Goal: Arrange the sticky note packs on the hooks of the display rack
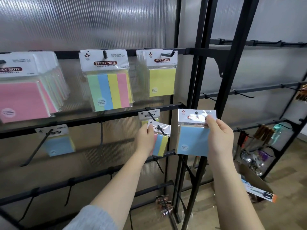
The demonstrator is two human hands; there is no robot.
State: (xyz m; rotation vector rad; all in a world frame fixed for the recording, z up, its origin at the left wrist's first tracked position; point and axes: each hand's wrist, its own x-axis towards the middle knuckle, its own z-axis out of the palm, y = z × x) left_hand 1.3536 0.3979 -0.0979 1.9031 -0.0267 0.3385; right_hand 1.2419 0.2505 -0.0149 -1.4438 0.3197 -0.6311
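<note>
Fingers (150, 128) of the left hand (145, 138) pinch the header card of a striped pack (160, 140), which sits tilted on a middle-rail hook (157, 125), in front of another small pack (147, 117) already hanging there. Whether it is fully threaded I cannot tell. The right hand (219, 135) grips a blue pack (193, 138) by its upper right corner, thumb and fingers clamped on the card, held off the rack just right of that hook.

Much looks done: the top rail carries a thick pink stack (25, 97), a four-colour pack (108, 90) and a yellow pack (162, 82), and a blue pack on the lower left hook (59, 144) hangs alone. Left to do, by my reckoning: seat the striped pack, then hang the blue one. Several lower hooks (69, 195) are bare.
</note>
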